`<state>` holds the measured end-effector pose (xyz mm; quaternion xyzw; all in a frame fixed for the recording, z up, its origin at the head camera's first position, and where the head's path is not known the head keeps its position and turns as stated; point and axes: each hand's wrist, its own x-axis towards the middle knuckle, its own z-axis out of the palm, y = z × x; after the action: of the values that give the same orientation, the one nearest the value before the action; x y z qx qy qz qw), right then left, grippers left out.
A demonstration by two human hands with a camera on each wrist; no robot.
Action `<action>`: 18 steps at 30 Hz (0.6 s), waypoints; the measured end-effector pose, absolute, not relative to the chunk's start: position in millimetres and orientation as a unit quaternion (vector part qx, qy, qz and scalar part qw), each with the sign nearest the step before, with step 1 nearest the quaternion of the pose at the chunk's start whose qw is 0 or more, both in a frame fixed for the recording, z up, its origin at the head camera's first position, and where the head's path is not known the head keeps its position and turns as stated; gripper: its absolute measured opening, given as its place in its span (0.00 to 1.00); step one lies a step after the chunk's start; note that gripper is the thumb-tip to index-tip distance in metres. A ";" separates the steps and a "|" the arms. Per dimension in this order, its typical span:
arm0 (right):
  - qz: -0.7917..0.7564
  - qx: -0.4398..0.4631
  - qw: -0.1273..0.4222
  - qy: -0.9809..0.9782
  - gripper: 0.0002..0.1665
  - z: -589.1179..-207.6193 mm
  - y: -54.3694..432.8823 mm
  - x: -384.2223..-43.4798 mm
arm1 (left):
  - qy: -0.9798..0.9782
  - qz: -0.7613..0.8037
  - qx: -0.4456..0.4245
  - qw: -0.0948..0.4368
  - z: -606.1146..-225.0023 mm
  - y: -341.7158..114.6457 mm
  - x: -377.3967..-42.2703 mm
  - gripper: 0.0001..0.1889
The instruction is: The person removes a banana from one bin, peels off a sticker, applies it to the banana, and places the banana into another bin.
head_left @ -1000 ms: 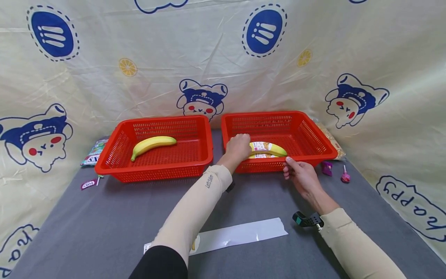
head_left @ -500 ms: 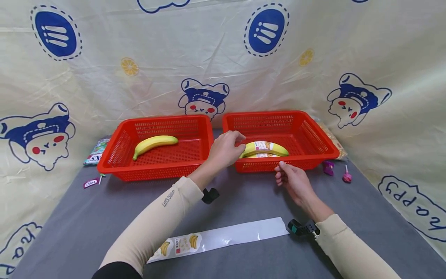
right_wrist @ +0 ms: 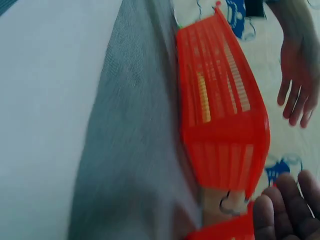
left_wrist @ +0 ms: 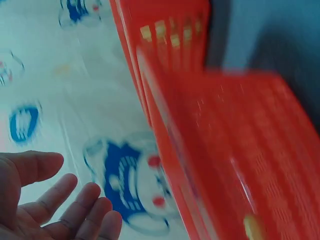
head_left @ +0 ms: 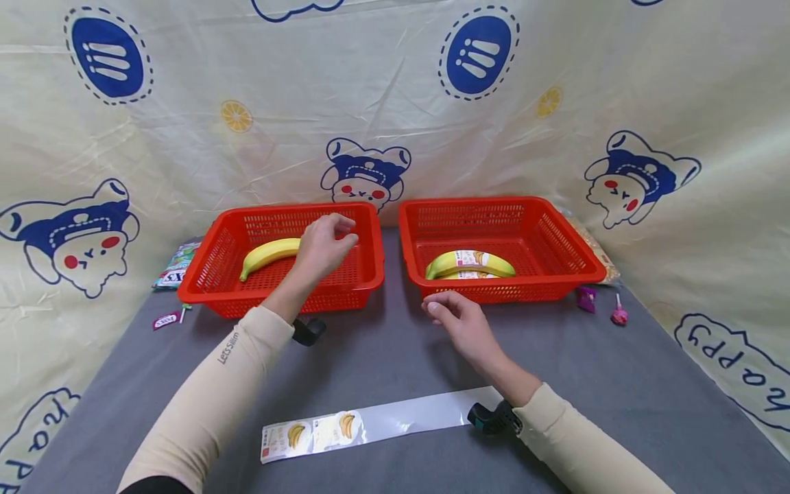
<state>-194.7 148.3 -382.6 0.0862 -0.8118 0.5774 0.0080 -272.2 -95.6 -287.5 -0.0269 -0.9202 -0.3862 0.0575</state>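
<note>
My left hand (head_left: 324, 243) hangs over the left red basket (head_left: 370, 274), fingers loose and thumb apart, holding nothing. A bare banana (head_left: 268, 255) lies in that basket, its right end hidden behind this hand. Just before the near left corner of the right red basket (head_left: 537, 291) is my right hand (head_left: 463, 326), its fingers loosely bent around nothing. Inside that basket lies a banana (head_left: 439, 265) with a white label, and below it shows another label on yellow. A strip of banana stickers (head_left: 401, 417) lies on the table, two stickers at its left end, the rest bare backing.
Left of the baskets are a snack bag (head_left: 175, 267) and a small purple wrapped candy (head_left: 165, 320). On the right side lie a purple candy (head_left: 586, 300), a pink lollipop (head_left: 619, 315) and another bag (head_left: 595, 250). A printed cloth (head_left: 395, 82) hangs behind.
My left hand has left the banana in the right basket and moved left over the left basket. My right hand has come away from the right basket's rim, leftward and nearer.
</note>
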 end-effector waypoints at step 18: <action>0.539 0.114 0.036 -0.833 0.43 -377.6 65.8 -224.7 | -0.909 -0.383 0.086 0.138 -276.3 -205.0 -336.7 0.22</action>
<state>-224.7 65.8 -377.6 0.1141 -0.8334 0.5395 0.0358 -336.7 -205.0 -276.3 0.0859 -0.9094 -0.3828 0.1383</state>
